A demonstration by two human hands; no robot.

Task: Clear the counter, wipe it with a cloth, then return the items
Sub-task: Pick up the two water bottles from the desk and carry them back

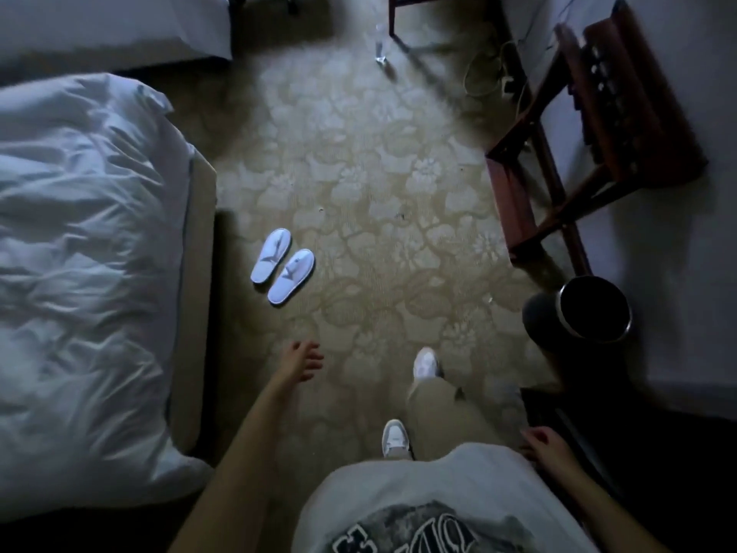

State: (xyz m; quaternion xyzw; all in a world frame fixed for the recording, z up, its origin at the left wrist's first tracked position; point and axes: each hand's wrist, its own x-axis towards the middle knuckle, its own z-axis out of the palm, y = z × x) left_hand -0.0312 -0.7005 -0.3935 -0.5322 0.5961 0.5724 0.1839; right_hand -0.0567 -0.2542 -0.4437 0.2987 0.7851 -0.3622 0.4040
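We see one wide head view, looking steeply down at the carpet (379, 193), bed (79, 233) on the left.

Bed (91, 249): lying along the left side of the floor (379, 185).
Slippers (282, 266): sitting paired on the floor, just beside the bed.
Luggage rack (590, 133): standing at the right, against the wall.
Bin (590, 313): standing on the floor, nearer than the rack.
Bottle (379, 43): standing far ahead, by chair legs.
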